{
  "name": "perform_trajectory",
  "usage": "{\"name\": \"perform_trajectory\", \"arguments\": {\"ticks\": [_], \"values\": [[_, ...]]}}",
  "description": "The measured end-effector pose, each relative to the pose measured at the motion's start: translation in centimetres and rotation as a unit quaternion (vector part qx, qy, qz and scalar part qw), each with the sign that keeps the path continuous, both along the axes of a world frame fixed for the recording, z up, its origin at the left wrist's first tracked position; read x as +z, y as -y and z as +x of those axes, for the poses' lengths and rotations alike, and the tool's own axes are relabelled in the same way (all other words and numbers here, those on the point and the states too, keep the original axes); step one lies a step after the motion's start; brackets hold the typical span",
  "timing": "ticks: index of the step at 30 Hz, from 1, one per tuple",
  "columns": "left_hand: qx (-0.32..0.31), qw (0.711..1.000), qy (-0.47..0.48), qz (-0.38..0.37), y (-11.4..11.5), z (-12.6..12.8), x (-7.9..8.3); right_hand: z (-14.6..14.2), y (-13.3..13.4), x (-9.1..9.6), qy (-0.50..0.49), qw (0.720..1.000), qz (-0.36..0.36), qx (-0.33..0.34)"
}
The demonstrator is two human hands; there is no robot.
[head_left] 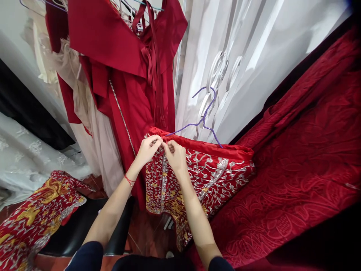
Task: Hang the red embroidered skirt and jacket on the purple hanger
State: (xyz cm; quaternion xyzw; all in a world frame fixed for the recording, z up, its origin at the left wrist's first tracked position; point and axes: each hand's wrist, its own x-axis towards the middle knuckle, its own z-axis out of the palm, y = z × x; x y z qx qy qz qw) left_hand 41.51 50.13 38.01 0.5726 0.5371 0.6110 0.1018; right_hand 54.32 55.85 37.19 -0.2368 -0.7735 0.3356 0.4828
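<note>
A red garment with silver and gold embroidery (208,177) hangs on a purple wire hanger (203,118) in front of me. My left hand (148,148) and my right hand (175,154) meet at the garment's top edge near its front opening. Both pinch the red fabric at the collar, fingertips almost touching. A red string circles my left wrist.
Plain red dresses (126,64) and cream ones hang at the back left. White curtain (239,56) is behind the hanger. Patterned red cloth (304,150) spreads to the right. Another embroidered red piece (34,218) lies on a black seat (84,226) lower left.
</note>
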Motion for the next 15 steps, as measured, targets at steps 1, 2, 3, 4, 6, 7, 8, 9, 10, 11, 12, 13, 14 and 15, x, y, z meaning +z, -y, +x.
{"name": "perform_trajectory", "arguments": {"ticks": [1, 2, 3, 4, 6, 7, 8, 9, 10, 11, 12, 13, 14, 15], "values": [[0.005, 1.0, 0.007, -0.003, 0.2, -0.2, 0.0, 0.3, -0.1, 0.1, -0.015, 1.0, -0.003, 0.009], [0.01, 1.0, 0.014, -0.007, 0.3, -0.5, 0.1, 0.5, -0.2, 0.3, -0.033, 0.999, -0.015, 0.018], [0.015, 1.0, 0.018, -0.009, 0.4, -0.7, 0.2, 0.7, -0.3, 0.5, -0.051, 0.998, -0.034, 0.029], [0.02, 1.0, 0.017, -0.009, 0.4, -1.0, 0.2, 0.8, -0.4, 0.6, -0.068, 0.995, -0.056, 0.042], [0.024, 1.0, 0.015, -0.004, 0.2, -1.4, 0.3, 0.8, -0.7, 0.9, -0.091, 0.99, -0.091, 0.064], [0.018, 0.999, 0.026, -0.004, 0.0, -1.6, 0.3, 0.7, -0.8, 1.0, -0.095, 0.988, -0.097, 0.068], [0.005, 0.999, 0.048, -0.008, -0.3, -1.7, 0.2, 0.6, -0.8, 1.0, -0.093, 0.989, -0.094, 0.063], [-0.013, 0.997, 0.077, -0.013, -0.6, -1.8, 0.1, 0.5, -0.7, 1.0, -0.086, 0.991, -0.083, 0.052], [-0.033, 0.993, 0.109, -0.019, -1.0, -1.9, 0.0, 0.4, -0.6, 0.9, -0.075, 0.994, -0.067, 0.036], [-0.055, 0.988, 0.141, -0.025, -1.3, -2.0, -0.1, 0.4, -0.5, 0.8, -0.058, 0.997, -0.051, 0.015], [-0.077, 0.982, 0.171, -0.033, -1.5, -2.1, -0.2, 0.6, -0.4, 0.8, -0.035, 0.999, -0.035, -0.014], [-0.101, 0.974, 0.2, -0.045, -1.5, -2.3, -0.2, 0.8, -0.3, 0.7, -0.008, 0.999, -0.024, -0.047], [-0.124, 0.964, 0.227, -0.057, -1.5, -2.6, -0.3, 1.1, -0.3, 0.7, 0.022, 0.996, -0.017, -0.083], [-0.147, 0.955, 0.25, -0.066, -1.3, -3.0, -0.3, 1.5, -0.4, 0.7, 0.052, 0.992, -0.013, -0.115]]}}
